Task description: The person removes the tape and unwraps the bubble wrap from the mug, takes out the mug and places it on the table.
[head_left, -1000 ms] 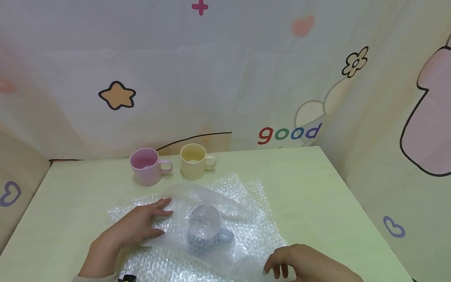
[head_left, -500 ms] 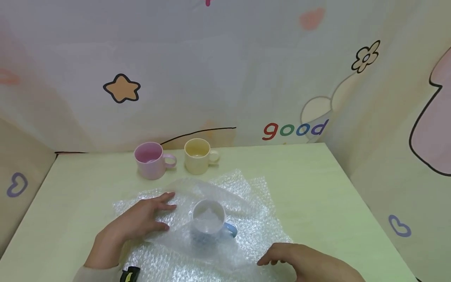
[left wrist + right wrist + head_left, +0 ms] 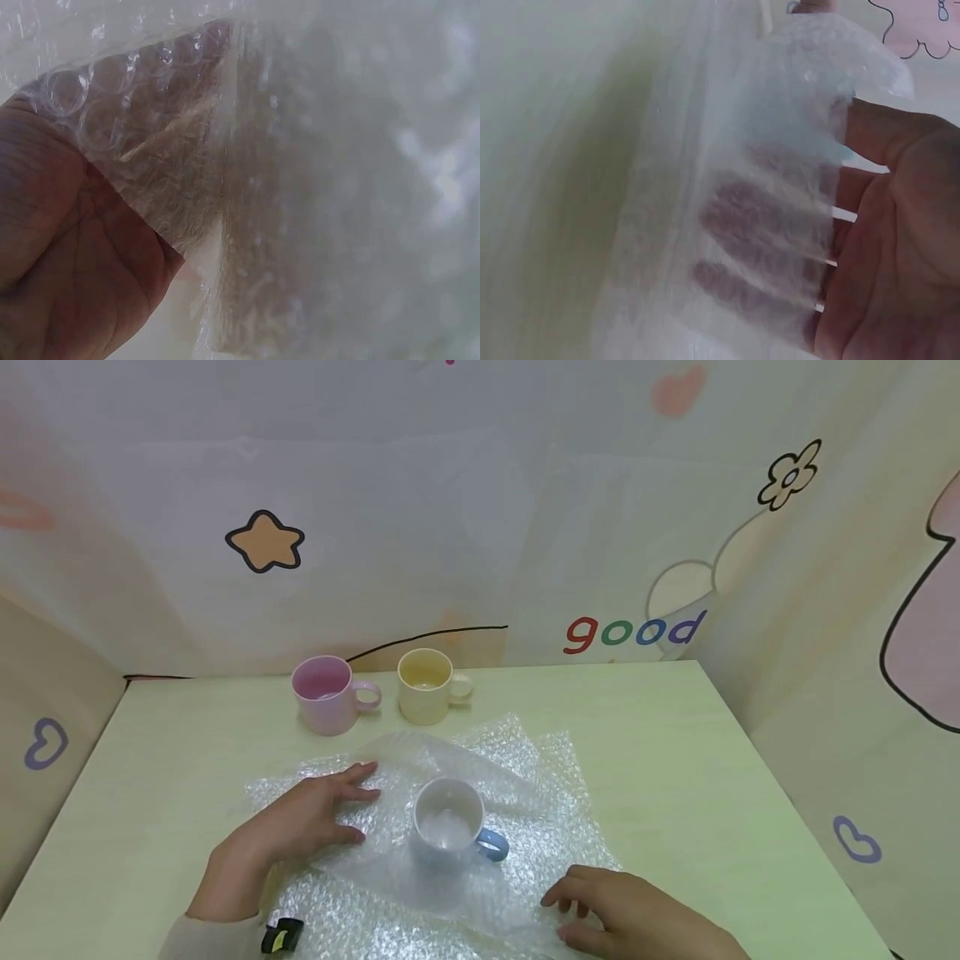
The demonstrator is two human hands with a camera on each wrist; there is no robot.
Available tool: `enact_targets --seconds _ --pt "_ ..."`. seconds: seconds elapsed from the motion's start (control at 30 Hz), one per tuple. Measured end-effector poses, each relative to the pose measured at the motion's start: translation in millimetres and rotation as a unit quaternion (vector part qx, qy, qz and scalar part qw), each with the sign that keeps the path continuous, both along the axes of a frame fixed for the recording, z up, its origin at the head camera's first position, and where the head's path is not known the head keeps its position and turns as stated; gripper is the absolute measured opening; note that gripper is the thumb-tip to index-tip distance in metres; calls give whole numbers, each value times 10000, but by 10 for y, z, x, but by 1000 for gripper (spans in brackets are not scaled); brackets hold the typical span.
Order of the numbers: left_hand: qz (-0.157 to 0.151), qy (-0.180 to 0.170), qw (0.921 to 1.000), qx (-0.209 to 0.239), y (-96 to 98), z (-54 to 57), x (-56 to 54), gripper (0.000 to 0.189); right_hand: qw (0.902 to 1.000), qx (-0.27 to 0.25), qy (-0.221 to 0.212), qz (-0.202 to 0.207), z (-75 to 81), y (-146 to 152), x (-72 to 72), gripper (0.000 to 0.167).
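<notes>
A mug (image 3: 450, 814) with a pale inside and a light blue handle (image 3: 492, 844) stands upright on the bubble wrap (image 3: 375, 910), which lies in overlapping sheets. A translucent flap of wrap veils the mug's lower body; its rim and handle show clearly. My left hand (image 3: 307, 814) rests on the wrap to the left of the mug, fingers spread. At the right, my right hand (image 3: 615, 906) is at the wrap's near edge with loosely bent fingers. In the right wrist view, the fingers (image 3: 757, 217) show blurred through the film, while in the left wrist view wrap covers part of the palm (image 3: 82, 247).
Behind the wrap stand a pink mug (image 3: 326, 695) and a yellow mug (image 3: 426, 689), side by side with handles to the right. The pale table (image 3: 675, 760) meets a printed cloth backdrop (image 3: 412, 527) at the back and sides.
The flap over the blue-handled mug has dropped toward the front, baring its rim and handle. My right hand has shifted slightly left and up. My left hand stays on the wrap; the head view tilted down.
</notes>
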State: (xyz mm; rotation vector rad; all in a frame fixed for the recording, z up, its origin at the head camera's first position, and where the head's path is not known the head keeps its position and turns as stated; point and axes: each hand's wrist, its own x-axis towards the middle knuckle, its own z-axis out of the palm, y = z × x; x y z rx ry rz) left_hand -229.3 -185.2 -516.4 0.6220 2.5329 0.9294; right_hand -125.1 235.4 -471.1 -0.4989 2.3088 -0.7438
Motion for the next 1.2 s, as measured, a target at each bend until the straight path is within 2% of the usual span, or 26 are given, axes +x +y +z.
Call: enact_targets --seconds 0.33,0.5,0.77,0.97,1.2 --pt "-58 22 10000 -1 11 -19 -7 59 9965 295 712 310 -139 -96 30 36" --pt "-89 60 9999 -53 14 -7 -16 60 9899 382 1275 496 -165 -122 50 43" --pt "-132 123 9998 -11 13 -12 -38 60 9861 483 1568 269 -206 -186 84 55" --pt "-132 81 9999 -50 10 -22 -32 60 9794 537 1933 241 -265 -220 111 58" --pt "-101 112 9999 -78 -2 -27 -13 60 9757 860 2017 23 -291 -283 147 63"
